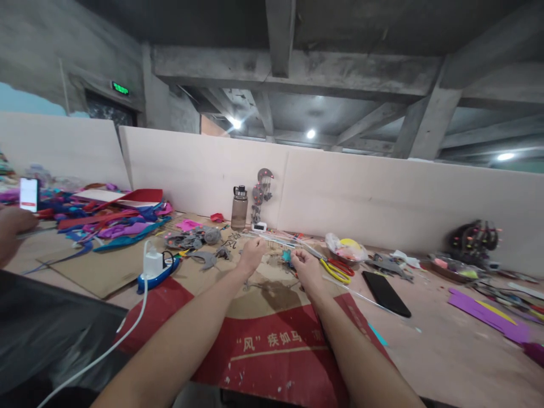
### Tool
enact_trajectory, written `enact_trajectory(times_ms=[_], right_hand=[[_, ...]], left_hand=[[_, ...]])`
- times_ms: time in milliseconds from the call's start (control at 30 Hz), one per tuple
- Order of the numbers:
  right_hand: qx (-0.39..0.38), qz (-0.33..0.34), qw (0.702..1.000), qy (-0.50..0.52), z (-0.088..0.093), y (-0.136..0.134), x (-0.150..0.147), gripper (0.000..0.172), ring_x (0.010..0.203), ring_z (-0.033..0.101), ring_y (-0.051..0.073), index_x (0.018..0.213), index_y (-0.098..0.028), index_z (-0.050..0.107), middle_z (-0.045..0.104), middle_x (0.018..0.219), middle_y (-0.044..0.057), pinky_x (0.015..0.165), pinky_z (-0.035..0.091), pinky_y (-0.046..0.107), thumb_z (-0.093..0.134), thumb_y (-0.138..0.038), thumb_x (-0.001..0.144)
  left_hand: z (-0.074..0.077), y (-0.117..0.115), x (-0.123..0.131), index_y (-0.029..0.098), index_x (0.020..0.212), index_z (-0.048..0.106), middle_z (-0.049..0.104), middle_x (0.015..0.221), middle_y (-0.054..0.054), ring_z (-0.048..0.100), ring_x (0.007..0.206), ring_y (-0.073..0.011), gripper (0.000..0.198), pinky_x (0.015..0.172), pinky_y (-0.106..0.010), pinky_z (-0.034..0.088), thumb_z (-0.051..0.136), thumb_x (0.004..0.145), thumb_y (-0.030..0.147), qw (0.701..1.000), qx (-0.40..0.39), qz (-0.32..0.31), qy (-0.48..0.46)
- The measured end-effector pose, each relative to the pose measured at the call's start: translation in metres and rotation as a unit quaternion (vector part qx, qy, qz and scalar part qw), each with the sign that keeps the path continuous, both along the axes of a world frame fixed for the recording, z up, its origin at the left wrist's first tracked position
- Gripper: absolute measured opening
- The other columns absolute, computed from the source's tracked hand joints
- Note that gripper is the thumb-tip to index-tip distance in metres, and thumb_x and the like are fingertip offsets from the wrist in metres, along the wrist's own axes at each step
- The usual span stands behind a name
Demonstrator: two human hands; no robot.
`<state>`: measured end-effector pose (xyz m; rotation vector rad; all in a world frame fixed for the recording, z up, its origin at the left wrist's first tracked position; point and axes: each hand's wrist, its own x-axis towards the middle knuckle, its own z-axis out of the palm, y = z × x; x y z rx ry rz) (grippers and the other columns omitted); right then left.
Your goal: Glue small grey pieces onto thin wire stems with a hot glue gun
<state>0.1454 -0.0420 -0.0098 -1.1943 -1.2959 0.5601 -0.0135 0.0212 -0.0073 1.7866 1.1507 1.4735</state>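
My left hand (252,254) is closed above the cardboard, its fingertips curled together; anything in them is too small to make out. Just to the right, my right hand (306,266) pinches a small teal piece (286,255), which looks like felt or foam. Between the two hands, thin pins or wires (275,259) stand up from the cardboard sheet (272,334), which has a red printed front. Grey crescent-shaped felt pieces (203,259) lie left of my left hand. Yellow-handled scissors (335,271) and a red-handled pair (342,266) rest beyond my right hand.
A blue power strip (158,274) with a white charger and cable sits at left. Colourful felt scraps (114,221) pile up behind it. A bottle (239,208) stands by the white partition (191,164). A black phone (386,293) lies right. Another person's hand (12,226) shows at far left.
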Motion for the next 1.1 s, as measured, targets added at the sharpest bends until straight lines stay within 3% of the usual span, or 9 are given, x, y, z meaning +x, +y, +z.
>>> enact_trajectory(times_ms=[167, 367, 533, 700, 933, 1100], right_hand=[[0.004, 0.0, 1.0, -0.006, -0.004, 0.003, 0.002, 0.035, 0.049, 0.034, 0.009, 0.069, -0.018, 0.055, 0.046, 0.054, -0.004, 0.048, 0.026, 0.023, 0.059, -0.052, 0.066], [-0.005, -0.005, 1.0, -0.017, -0.002, 0.001, 0.0, 0.039, 0.049, 0.035, 0.01, 0.068, -0.018, 0.055, 0.046, 0.053, -0.003, 0.048, 0.026, 0.023, 0.06, -0.056, 0.065], [-0.004, -0.001, 1.0, -0.012, -0.001, 0.0, -0.001, 0.04, 0.048, 0.033, 0.009, 0.066, -0.018, 0.053, 0.045, 0.051, -0.004, 0.047, 0.024, 0.023, 0.061, -0.057, 0.064], [-0.019, -0.005, 1.0, -0.008, -0.003, 0.001, 0.001, 0.036, 0.047, 0.031, 0.009, 0.07, -0.018, 0.055, 0.044, 0.051, -0.005, 0.046, 0.024, 0.023, 0.06, -0.053, 0.066], [-0.011, -0.01, 1.0, -0.015, -0.004, 0.0, 0.001, 0.036, 0.049, 0.034, 0.009, 0.069, -0.017, 0.056, 0.046, 0.053, -0.004, 0.047, 0.025, 0.023, 0.06, -0.053, 0.066], [-0.009, -0.014, 1.0, -0.019, -0.002, 0.0, 0.0, 0.039, 0.048, 0.035, 0.01, 0.068, -0.018, 0.056, 0.046, 0.051, -0.004, 0.046, 0.024, 0.023, 0.06, -0.056, 0.064]], left_hand=[[0.005, -0.007, -0.002, 0.019, 0.052, 0.029, 0.024, 0.053, 0.004, 0.026, 0.055, -0.0103, 0.026, 0.055, -0.027, 0.017, 0.042, 0.075, 0.022, 0.997, 0.063, 0.014, 0.042], [0.0, 0.001, -0.003, 0.02, 0.057, 0.032, 0.031, 0.054, 0.004, 0.031, 0.055, -0.0107, 0.025, 0.054, -0.026, 0.021, 0.035, 0.082, 0.025, 0.999, 0.041, 0.022, -0.001], [-0.006, 0.002, 0.001, 0.02, 0.061, 0.037, 0.034, 0.054, 0.004, 0.033, 0.054, -0.0115, 0.034, 0.054, -0.026, 0.023, 0.034, 0.089, 0.038, 0.999, 0.038, -0.027, 0.018], [-0.004, -0.002, 0.004, 0.02, 0.068, 0.043, 0.045, 0.06, 0.001, 0.042, 0.058, -0.0126, 0.026, 0.057, -0.025, 0.03, 0.031, 0.09, 0.026, 0.998, 0.058, -0.016, 0.009], [-0.004, 0.005, 0.0, 0.019, 0.076, 0.049, 0.048, 0.06, 0.003, 0.044, 0.055, -0.0121, 0.014, 0.057, -0.023, 0.034, 0.038, 0.076, 0.011, 0.999, 0.034, -0.018, -0.036], [-0.005, 0.003, 0.0, 0.018, 0.06, 0.059, 0.059, 0.063, -0.002, 0.052, 0.066, -0.0152, 0.022, 0.066, -0.026, 0.039, 0.04, 0.067, 0.01, 0.998, 0.038, -0.037, 0.023]])
